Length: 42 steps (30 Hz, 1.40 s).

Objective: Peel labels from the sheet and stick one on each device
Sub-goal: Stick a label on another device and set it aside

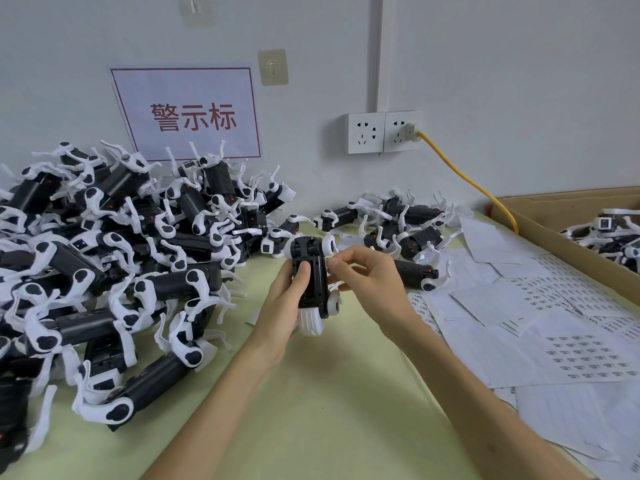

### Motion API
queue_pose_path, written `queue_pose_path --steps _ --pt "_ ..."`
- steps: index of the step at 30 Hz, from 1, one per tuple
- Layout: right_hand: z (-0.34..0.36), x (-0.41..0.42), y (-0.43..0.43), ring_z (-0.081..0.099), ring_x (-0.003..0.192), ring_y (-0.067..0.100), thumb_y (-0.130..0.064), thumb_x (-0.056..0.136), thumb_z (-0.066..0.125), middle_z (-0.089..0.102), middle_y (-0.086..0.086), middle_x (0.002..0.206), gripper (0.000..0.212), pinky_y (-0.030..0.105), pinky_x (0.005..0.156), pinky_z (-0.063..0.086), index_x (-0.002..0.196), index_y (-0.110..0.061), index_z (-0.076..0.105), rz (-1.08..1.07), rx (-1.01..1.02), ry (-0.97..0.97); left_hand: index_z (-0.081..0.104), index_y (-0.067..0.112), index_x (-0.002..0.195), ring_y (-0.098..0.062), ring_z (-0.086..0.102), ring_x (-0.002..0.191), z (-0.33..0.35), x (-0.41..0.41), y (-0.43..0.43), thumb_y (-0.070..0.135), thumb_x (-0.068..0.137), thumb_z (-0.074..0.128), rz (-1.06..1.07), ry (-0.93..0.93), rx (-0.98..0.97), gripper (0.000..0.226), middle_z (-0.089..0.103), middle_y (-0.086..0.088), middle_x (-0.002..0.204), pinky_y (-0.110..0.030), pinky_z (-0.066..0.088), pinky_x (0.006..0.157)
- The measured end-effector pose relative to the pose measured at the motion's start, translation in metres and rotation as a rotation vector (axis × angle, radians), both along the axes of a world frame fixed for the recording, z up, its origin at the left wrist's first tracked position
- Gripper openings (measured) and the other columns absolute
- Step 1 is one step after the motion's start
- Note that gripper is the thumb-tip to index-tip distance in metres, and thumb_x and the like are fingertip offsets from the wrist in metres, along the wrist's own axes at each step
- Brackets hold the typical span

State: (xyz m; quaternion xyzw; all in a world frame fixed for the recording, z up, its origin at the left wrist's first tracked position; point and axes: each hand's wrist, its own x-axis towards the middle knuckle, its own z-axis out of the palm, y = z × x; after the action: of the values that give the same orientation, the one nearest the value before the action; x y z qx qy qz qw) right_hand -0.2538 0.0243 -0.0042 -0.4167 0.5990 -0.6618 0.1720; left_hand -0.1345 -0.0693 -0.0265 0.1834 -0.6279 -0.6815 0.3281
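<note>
Dozens of devices (192,202), sev. label sheets (585,355), 2 sockets (366,132), 2 hooks (273,67), 1 sign (187,114).

One wide-angle camera, worn on the head, looks forward and down from close above and behind the left hand (288,301) and right hand (367,284), facing the wall (502,91) beyond them.

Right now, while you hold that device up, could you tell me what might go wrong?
1. The left hand grips the device while the right hand pinches at its side; with one hand steadying it, the label, too small to see, could land crooked.
2. The pile of devices lies close; a finished one set there could get mixed in.
</note>
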Motion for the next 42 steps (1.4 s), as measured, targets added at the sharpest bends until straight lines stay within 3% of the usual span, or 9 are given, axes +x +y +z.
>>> queue_pose_path --steps 7,15,20,24,29,33,37,40,42 --pt "-0.001 0.0 0.0 0.074 0.075 0.017 -0.013 0.096 0.069 0.073 0.003 0.077 0.017 0.021 0.064 0.054 0.079 -0.011 0.07 -0.015 0.014 -0.003 0.067 0.04 0.123 -0.022 0.067 0.122 -0.001 0.0 -0.001 0.043 0.106 0.046 0.007 -0.039 -0.013 0.027 0.072 0.002 0.127 -0.057 0.046 0.11" --pt "-0.003 -0.002 -0.001 0.073 0.072 0.016 -0.015 0.096 0.07 0.074 0.005 0.078 0.017 0.019 0.063 0.053 0.079 -0.014 0.071 -0.046 0.032 0.03 0.065 0.032 0.127 -0.024 0.068 0.119 0.0 0.0 0.001 0.043 0.105 0.047 0.006 -0.028 -0.018 0.03 0.072 -0.001 0.125 -0.055 0.049 0.107" --pt "-0.004 -0.002 -0.001 0.07 0.067 0.011 -0.015 0.095 0.07 0.073 0.001 0.074 0.017 0.018 0.061 0.05 0.078 -0.015 0.071 -0.064 0.038 0.048 0.066 0.031 0.122 -0.026 0.069 0.117 0.001 0.0 0.001 0.043 0.106 0.047 0.018 -0.031 -0.034 0.028 0.074 -0.003 0.12 -0.042 0.055 0.099" --pt "-0.003 -0.002 -0.002 0.068 0.065 0.011 -0.015 0.094 0.071 0.072 0.001 0.076 0.018 0.019 0.061 0.049 0.076 -0.017 0.071 -0.077 0.048 0.068 0.065 0.029 0.124 -0.028 0.068 0.117 0.002 0.0 0.002 0.042 0.107 0.046 0.014 -0.032 -0.048 0.029 0.073 -0.008 0.121 -0.042 0.054 0.1" --pt "-0.002 -0.002 0.0 0.065 0.063 0.013 -0.016 0.093 0.073 0.072 0.003 0.074 0.018 0.021 0.06 0.047 0.075 -0.02 0.072 -0.085 0.045 0.082 0.066 0.031 0.122 -0.021 0.071 0.11 0.002 0.002 0.003 0.04 0.107 0.046 0.026 -0.013 -0.053 0.027 0.075 0.0 0.115 -0.024 0.059 0.08" --pt "-0.002 -0.003 0.001 0.063 0.061 0.011 -0.016 0.093 0.073 0.071 -0.001 0.071 0.018 0.018 0.058 0.046 0.075 -0.02 0.073 -0.079 0.041 0.081 0.066 0.028 0.121 -0.023 0.07 0.106 0.004 0.002 0.004 0.039 0.107 0.046 0.03 -0.002 -0.052 0.026 0.07 -0.012 0.119 -0.033 0.062 0.078" --pt "-0.001 -0.003 0.001 0.061 0.059 0.01 -0.016 0.092 0.075 0.071 -0.004 0.068 0.018 0.017 0.058 0.045 0.074 -0.02 0.074 -0.063 0.041 0.066 0.065 0.028 0.123 -0.024 0.069 0.11 0.004 0.003 0.004 0.04 0.107 0.047 0.022 -0.006 -0.051 0.027 0.07 -0.01 0.121 -0.037 0.058 0.086" --pt "0.002 -0.006 0.003 0.061 0.059 0.008 -0.017 0.087 0.08 0.071 -0.007 0.067 0.021 0.013 0.058 0.045 0.068 -0.023 0.076 0.007 0.036 -0.041 0.066 0.03 0.126 -0.025 0.07 0.107 0.007 0.006 0.006 0.049 0.1 0.055 -0.029 0.013 -0.017 0.034 0.071 -0.011 0.12 -0.032 0.057 0.083" --pt "0.003 -0.009 0.005 0.061 0.06 0.008 -0.021 0.083 0.083 0.07 -0.005 0.066 0.028 0.014 0.059 0.046 0.058 -0.025 0.071 0.053 0.052 -0.112 0.068 0.028 0.124 -0.027 0.066 0.103 0.009 0.007 0.005 0.051 0.097 0.055 -0.044 0.029 -0.009 0.038 0.071 -0.011 0.111 -0.037 0.052 0.087"
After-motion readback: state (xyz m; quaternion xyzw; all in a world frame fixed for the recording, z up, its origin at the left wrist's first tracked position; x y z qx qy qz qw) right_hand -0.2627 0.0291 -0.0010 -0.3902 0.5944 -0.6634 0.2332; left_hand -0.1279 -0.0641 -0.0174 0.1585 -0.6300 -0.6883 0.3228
